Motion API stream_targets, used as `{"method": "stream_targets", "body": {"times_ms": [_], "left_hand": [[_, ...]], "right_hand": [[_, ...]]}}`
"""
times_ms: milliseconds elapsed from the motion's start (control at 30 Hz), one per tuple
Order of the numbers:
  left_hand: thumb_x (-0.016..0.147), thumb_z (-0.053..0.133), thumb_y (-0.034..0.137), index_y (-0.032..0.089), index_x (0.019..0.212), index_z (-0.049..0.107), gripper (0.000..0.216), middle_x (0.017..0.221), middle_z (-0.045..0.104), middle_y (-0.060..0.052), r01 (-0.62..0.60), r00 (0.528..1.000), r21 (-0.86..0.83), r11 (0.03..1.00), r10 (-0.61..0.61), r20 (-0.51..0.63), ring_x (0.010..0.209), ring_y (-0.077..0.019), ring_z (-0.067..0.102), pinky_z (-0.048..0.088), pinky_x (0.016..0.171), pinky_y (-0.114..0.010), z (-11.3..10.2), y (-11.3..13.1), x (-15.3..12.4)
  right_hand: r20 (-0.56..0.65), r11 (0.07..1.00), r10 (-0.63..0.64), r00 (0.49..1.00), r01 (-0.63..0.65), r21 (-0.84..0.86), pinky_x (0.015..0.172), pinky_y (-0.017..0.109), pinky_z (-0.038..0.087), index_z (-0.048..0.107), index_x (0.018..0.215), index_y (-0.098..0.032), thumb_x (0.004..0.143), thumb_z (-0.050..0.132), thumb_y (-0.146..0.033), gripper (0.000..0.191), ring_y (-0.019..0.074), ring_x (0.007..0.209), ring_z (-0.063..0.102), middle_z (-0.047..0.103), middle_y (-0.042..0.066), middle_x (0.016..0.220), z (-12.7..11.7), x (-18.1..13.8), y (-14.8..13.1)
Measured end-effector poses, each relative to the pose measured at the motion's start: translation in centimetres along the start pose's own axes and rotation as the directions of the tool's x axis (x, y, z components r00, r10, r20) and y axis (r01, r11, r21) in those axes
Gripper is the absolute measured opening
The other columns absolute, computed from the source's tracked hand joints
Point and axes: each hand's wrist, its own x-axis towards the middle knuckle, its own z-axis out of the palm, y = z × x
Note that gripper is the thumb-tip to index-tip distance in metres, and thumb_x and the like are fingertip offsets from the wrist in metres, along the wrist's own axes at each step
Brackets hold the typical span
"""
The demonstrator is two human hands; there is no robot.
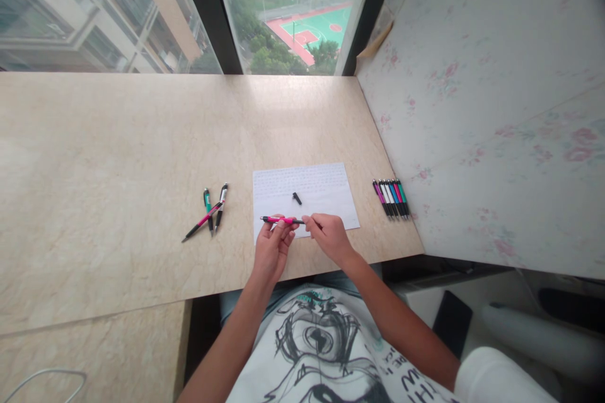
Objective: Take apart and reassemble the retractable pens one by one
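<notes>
Between my two hands a pink and black pen lies level above the lower part of a sheet of paper. My left hand grips its pink barrel with thumb and fingers. At the pen's dark right end, my right hand pinches with its fingertips. Just beyond the hands, a small black pen cap rests on the white sheet, which has lines of handwriting across its upper half.
Left of the paper lie a pink pen, a green pen and a white pen, crossing one another. Several coloured pens stand side by side in a row near the flowered wall. A window is behind the table.
</notes>
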Motion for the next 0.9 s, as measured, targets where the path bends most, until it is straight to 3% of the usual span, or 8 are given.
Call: {"method": "stream_targets", "body": {"times_ms": [200, 367, 600, 767, 900], "left_hand": [[0.074, 0.077, 0.022, 0.017, 0.095, 0.062, 0.026, 0.088, 0.072, -0.004, -0.009, 0.999, -0.018, 1.0, 0.008, -0.051, 0.082, -0.0128, 0.071, 0.054, 0.068, -0.017, -0.11, -0.15, 0.11], [0.072, 0.078, 0.02, 0.016, 0.092, 0.065, 0.024, 0.083, 0.07, -0.001, -0.016, 0.998, -0.012, 1.0, 0.016, -0.066, 0.078, -0.0097, 0.068, 0.053, 0.068, -0.016, -0.27, -0.08, 0.23], [0.073, 0.078, 0.021, 0.015, 0.09, 0.067, 0.021, 0.082, 0.07, -0.003, -0.003, 0.999, 0.012, 1.0, 0.004, -0.048, 0.074, -0.0087, 0.066, 0.053, 0.065, -0.015, -0.4, -0.11, 0.25], [0.073, 0.077, 0.02, 0.015, 0.091, 0.068, 0.021, 0.082, 0.069, -0.002, -0.017, 0.998, 0.008, 1.0, 0.018, -0.066, 0.076, -0.0086, 0.066, 0.052, 0.068, -0.015, -0.36, -0.1, 0.2], [0.072, 0.078, 0.019, 0.015, 0.09, 0.068, 0.021, 0.083, 0.069, -0.003, -0.024, 0.997, 0.006, 1.0, 0.024, -0.071, 0.075, -0.0084, 0.066, 0.052, 0.068, -0.015, -0.27, 0.01, 0.16]], "right_hand": [[-0.032, 0.99, -0.033, 0.999, 0.037, 0.136, 0.063, 0.025, 0.049, 0.067, 0.098, -0.02, 0.088, 0.058, -0.034, 0.019, 0.0157, 0.074, 0.063, 0.07, 0.005, 0.091, 0.35, 0.0, 0.14], [-0.049, 0.99, -0.082, 0.995, 0.087, 0.109, 0.067, 0.026, 0.049, 0.067, 0.086, -0.02, 0.09, 0.055, -0.029, 0.015, 0.0148, 0.07, 0.061, 0.069, 0.003, 0.081, 0.3, 0.04, 0.23], [-0.007, 0.998, -0.02, 1.0, 0.021, 0.057, 0.058, 0.025, 0.041, 0.061, 0.064, -0.02, 0.098, 0.042, -0.039, 0.043, 0.0125, 0.054, 0.056, 0.06, -0.001, 0.057, -0.11, -0.15, 0.08], [-0.028, 0.995, -0.051, 0.998, 0.053, 0.086, 0.063, 0.025, 0.046, 0.065, 0.082, -0.02, 0.091, 0.054, -0.035, 0.02, 0.0143, 0.065, 0.059, 0.067, 0.002, 0.077, 0.18, -0.09, 0.06], [-0.042, 0.994, -0.073, 0.996, 0.076, 0.075, 0.064, 0.026, 0.046, 0.064, 0.083, -0.021, 0.089, 0.056, -0.029, 0.013, 0.0146, 0.066, 0.057, 0.066, 0.002, 0.077, 0.32, -0.09, 0.12]]}}
